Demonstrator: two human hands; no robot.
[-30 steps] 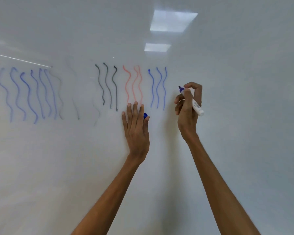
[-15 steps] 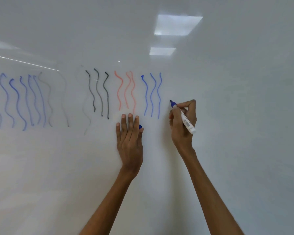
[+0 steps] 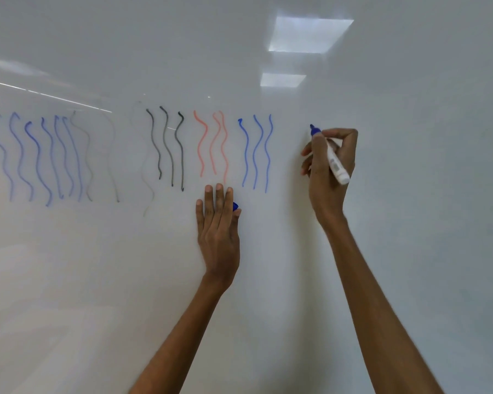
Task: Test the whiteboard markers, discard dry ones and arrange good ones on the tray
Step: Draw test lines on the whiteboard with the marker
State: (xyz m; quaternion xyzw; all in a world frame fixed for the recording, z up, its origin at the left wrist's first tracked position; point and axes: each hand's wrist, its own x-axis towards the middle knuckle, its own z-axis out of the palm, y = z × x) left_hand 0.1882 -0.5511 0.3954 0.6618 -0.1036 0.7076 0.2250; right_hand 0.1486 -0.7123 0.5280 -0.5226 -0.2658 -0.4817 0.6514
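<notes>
My right hand (image 3: 329, 169) grips a white marker (image 3: 336, 166) with a blue nib (image 3: 313, 129). The nib points up-left and sits at the whiteboard (image 3: 410, 194), right of three blue wavy lines (image 3: 255, 155); no fresh stroke shows under it. My left hand (image 3: 218, 226) lies flat on the board below the red lines (image 3: 212, 146), fingers straight, with a blue cap (image 3: 235, 206) pinched under the thumb. The tray is out of view.
More test strokes run across the board: three black lines (image 3: 168, 149), faint grey lines (image 3: 111, 155) and several blue lines (image 3: 37, 157) at the left. Ceiling lights reflect at the upper right (image 3: 308, 35). The board right of my right hand is bare.
My right hand has lifted the marker up and to the right, farther from the three blue lines. My left hand stays pressed on the board with the cap.
</notes>
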